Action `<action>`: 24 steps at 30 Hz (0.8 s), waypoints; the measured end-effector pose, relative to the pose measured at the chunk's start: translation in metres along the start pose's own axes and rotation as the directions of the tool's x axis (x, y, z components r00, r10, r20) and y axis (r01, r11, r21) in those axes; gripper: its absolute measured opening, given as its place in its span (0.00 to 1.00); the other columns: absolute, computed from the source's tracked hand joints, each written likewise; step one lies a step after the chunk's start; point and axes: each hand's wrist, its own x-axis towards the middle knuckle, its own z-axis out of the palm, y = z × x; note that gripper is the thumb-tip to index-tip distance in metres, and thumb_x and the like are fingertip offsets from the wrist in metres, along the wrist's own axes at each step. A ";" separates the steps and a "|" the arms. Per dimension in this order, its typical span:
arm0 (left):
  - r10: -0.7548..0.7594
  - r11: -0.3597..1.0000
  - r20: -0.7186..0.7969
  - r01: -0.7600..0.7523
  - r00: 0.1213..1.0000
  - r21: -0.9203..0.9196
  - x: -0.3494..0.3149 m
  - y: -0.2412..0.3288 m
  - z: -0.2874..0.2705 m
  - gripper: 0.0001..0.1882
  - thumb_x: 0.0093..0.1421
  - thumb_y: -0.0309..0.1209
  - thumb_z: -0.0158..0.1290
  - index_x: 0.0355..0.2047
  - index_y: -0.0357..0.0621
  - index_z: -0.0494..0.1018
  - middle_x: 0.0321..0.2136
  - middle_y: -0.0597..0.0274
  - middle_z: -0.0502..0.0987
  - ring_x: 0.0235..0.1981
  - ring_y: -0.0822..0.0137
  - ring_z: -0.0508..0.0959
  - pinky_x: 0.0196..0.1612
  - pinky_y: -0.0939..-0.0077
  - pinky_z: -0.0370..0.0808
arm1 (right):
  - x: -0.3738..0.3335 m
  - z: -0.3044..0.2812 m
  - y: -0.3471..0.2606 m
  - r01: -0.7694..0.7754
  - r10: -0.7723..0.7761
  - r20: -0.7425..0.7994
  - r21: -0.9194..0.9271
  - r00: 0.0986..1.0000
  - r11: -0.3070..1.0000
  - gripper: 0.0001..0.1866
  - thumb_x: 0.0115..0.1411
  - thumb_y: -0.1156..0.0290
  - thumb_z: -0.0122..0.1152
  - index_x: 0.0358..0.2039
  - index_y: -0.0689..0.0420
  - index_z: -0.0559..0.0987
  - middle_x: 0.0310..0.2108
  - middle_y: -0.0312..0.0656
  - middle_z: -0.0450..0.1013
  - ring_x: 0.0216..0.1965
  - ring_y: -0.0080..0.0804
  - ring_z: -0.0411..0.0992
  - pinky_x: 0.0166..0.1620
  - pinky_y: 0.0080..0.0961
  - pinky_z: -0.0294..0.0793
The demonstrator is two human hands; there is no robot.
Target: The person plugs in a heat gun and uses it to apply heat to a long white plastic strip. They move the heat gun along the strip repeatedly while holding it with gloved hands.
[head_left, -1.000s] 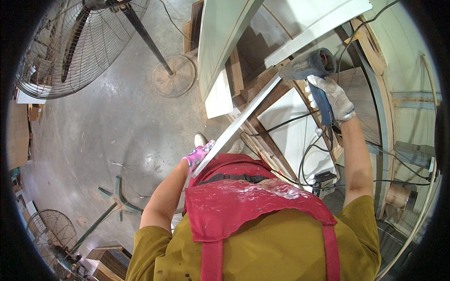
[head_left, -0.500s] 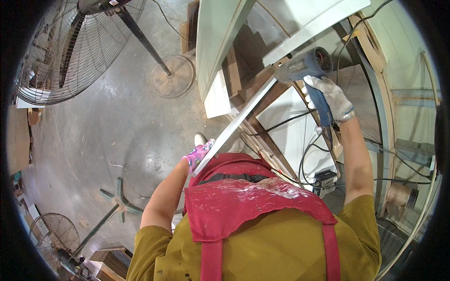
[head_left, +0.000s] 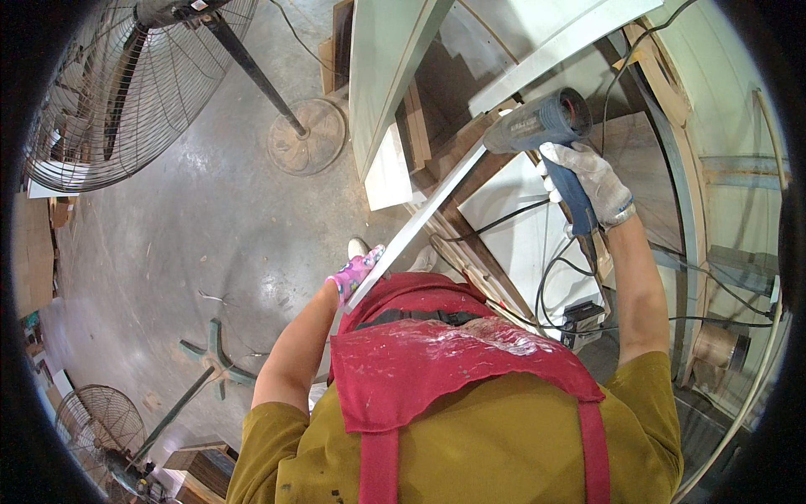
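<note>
My right hand (head_left: 591,181), in a white work glove, is closed round the blue handle of a heat gun (head_left: 537,122). The gun's dark nozzle end points left, by the far end of a long narrow white strip (head_left: 420,223). Whether nozzle and strip touch, I cannot tell. My left hand (head_left: 359,273), in a pink patterned glove, grips the strip's near end beside my red apron. The strip slants from there up to the right. A black cord (head_left: 550,281) hangs below the gun's handle.
White panels (head_left: 508,227) lie on a wooden frame under the gun. Tall pale boards (head_left: 386,92) stand ahead. A large fan (head_left: 143,92) on a round base (head_left: 306,139) stands far left, a smaller fan (head_left: 99,416) near left. A green star-shaped stand base (head_left: 217,361) is on the floor. Cables run at right.
The heat gun and my right hand have shifted slightly left, with the gun tilted a little differently. The strip's far end has shifted slightly left and down too. My left hand keeps its hold.
</note>
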 end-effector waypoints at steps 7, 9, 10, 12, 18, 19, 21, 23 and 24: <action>-0.014 0.998 0.009 0.015 1.000 -0.066 0.007 -0.004 -0.002 0.27 0.67 0.55 0.44 0.30 0.45 0.80 0.17 0.68 0.73 0.14 0.73 0.70 0.16 0.77 0.65 | 0.001 0.003 -0.001 0.020 -0.020 -0.005 -0.019 1.000 1.000 0.19 0.55 0.53 0.71 0.36 0.54 0.79 0.23 0.32 0.72 0.21 0.21 0.71 0.24 0.18 0.71; -0.019 0.997 -0.006 0.019 1.000 -0.069 0.006 -0.003 -0.002 0.26 0.68 0.53 0.44 0.30 0.45 0.80 0.16 0.69 0.72 0.14 0.73 0.69 0.16 0.77 0.65 | 0.005 0.001 -0.004 0.016 -0.017 -0.020 -0.053 1.000 0.998 0.18 0.56 0.54 0.69 0.37 0.55 0.79 0.24 0.33 0.73 0.21 0.21 0.71 0.24 0.19 0.72; -0.018 0.998 -0.005 0.018 1.000 -0.064 0.004 -0.002 -0.002 0.25 0.68 0.52 0.44 0.30 0.45 0.80 0.16 0.69 0.72 0.13 0.73 0.69 0.15 0.77 0.64 | 0.008 -0.001 -0.005 0.015 -0.018 -0.038 -0.087 0.999 0.996 0.17 0.58 0.55 0.67 0.38 0.55 0.78 0.26 0.34 0.74 0.22 0.20 0.72 0.24 0.19 0.73; -0.017 0.998 -0.003 0.017 1.000 -0.054 0.001 0.002 -0.003 0.24 0.68 0.50 0.44 0.31 0.44 0.81 0.16 0.69 0.72 0.13 0.73 0.69 0.15 0.76 0.64 | 0.015 -0.005 -0.007 0.008 -0.015 -0.055 -0.119 0.998 0.993 0.16 0.60 0.56 0.65 0.38 0.55 0.78 0.28 0.34 0.75 0.23 0.20 0.72 0.24 0.19 0.74; 0.007 0.999 -0.006 -0.007 1.000 -0.044 -0.001 0.005 -0.003 0.25 0.68 0.51 0.44 0.32 0.44 0.81 0.15 0.69 0.71 0.13 0.73 0.69 0.15 0.76 0.64 | 0.024 -0.009 -0.006 -0.009 0.002 -0.061 -0.114 0.998 0.993 0.17 0.60 0.54 0.65 0.38 0.56 0.78 0.27 0.34 0.75 0.23 0.20 0.72 0.24 0.19 0.75; 0.001 0.998 -0.016 -0.002 1.000 -0.057 0.000 0.004 -0.002 0.26 0.68 0.52 0.44 0.31 0.44 0.81 0.15 0.69 0.70 0.13 0.73 0.68 0.15 0.76 0.64 | 0.024 -0.008 -0.006 -0.007 0.001 -0.045 -0.120 0.999 0.993 0.17 0.60 0.54 0.65 0.38 0.56 0.78 0.27 0.34 0.75 0.23 0.20 0.72 0.24 0.19 0.75; -0.004 0.997 -0.001 0.004 1.000 -0.078 0.001 0.002 -0.003 0.27 0.68 0.54 0.43 0.31 0.44 0.80 0.14 0.70 0.69 0.12 0.73 0.68 0.15 0.76 0.63 | 0.022 -0.008 -0.007 -0.024 0.018 -0.047 -0.132 0.999 0.991 0.18 0.60 0.54 0.65 0.39 0.56 0.78 0.28 0.35 0.75 0.23 0.20 0.72 0.24 0.19 0.76; 0.002 0.996 0.049 0.002 0.999 -0.086 0.004 0.001 -0.007 0.29 0.68 0.55 0.42 0.30 0.45 0.80 0.14 0.70 0.68 0.13 0.72 0.67 0.15 0.76 0.63 | 0.020 -0.006 -0.006 -0.016 0.009 -0.049 -0.145 0.999 0.989 0.17 0.60 0.55 0.65 0.39 0.56 0.78 0.27 0.35 0.75 0.23 0.20 0.72 0.24 0.20 0.76; -0.013 0.998 0.055 0.016 0.998 -0.060 0.005 0.001 -0.009 0.30 0.67 0.58 0.42 0.33 0.45 0.80 0.19 0.68 0.72 0.18 0.71 0.70 0.21 0.74 0.66 | 0.020 -0.006 -0.006 -0.005 0.002 -0.023 -0.140 1.000 0.990 0.17 0.60 0.55 0.65 0.39 0.56 0.78 0.27 0.35 0.75 0.23 0.20 0.72 0.24 0.20 0.76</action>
